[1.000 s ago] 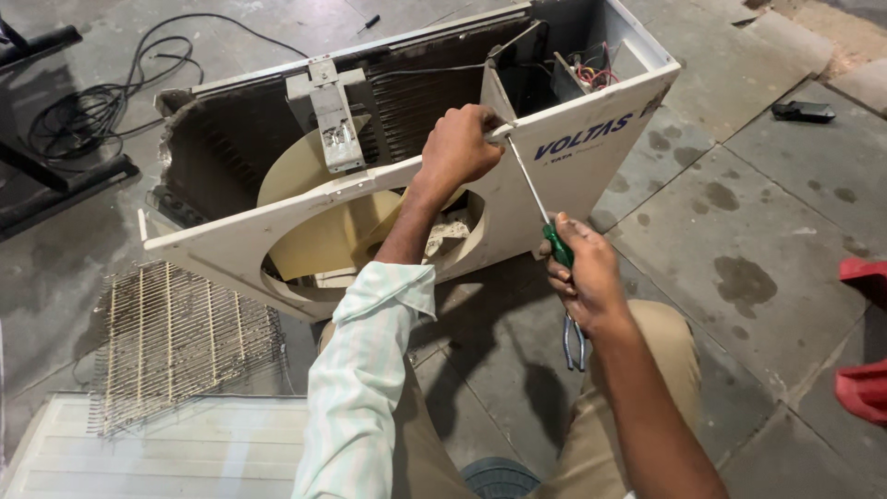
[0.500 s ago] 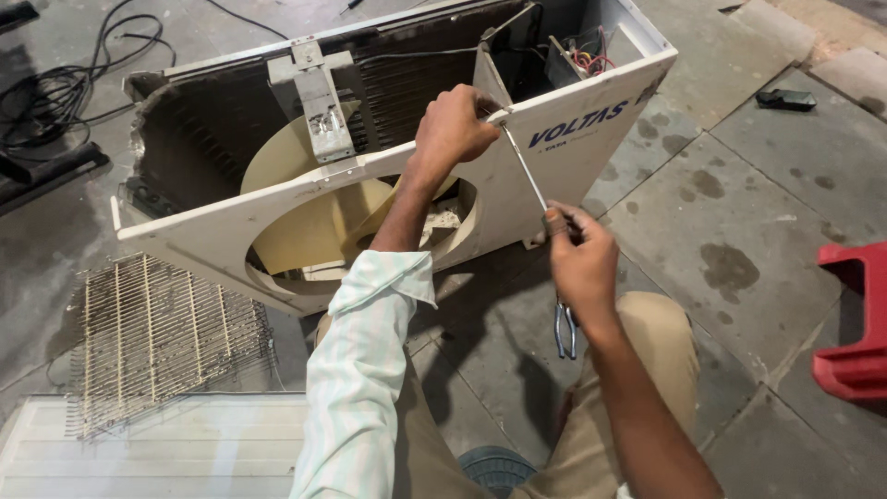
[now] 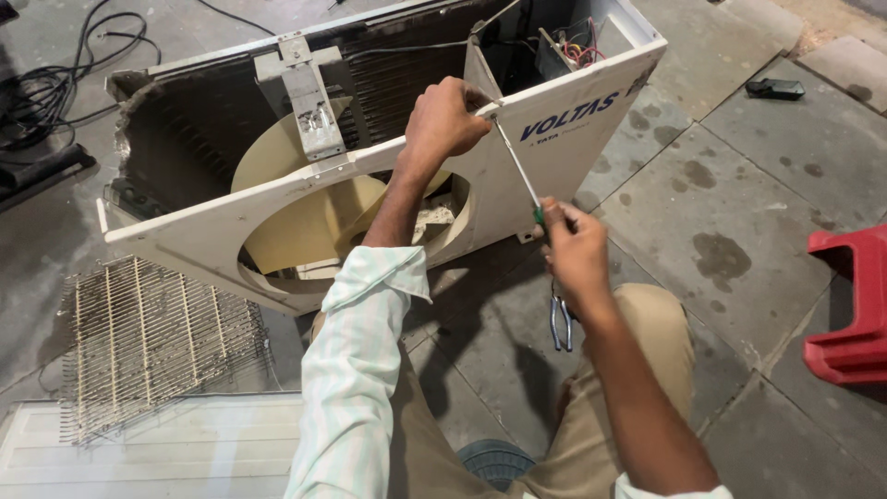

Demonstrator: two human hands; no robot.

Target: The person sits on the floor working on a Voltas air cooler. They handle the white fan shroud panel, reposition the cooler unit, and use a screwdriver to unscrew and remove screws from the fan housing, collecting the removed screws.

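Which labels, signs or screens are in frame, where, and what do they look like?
One only: printed logo on the white front panel of the opened air-conditioner unit, right of the left hand; slanted dark blue lettering with a smaller line beneath.
No screens, packages or signs show.

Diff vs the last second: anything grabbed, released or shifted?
Nothing grabbed or released. The view slid left, bringing a red plastic stool in at the right edge. The right hand rose slightly along the green-handled screwdriver. Unchanged: the left hand grips the top edge of the white metal air-conditioner casing at the screwdriver tip; pliers hang under the right hand; the wire grille lies on the floor.
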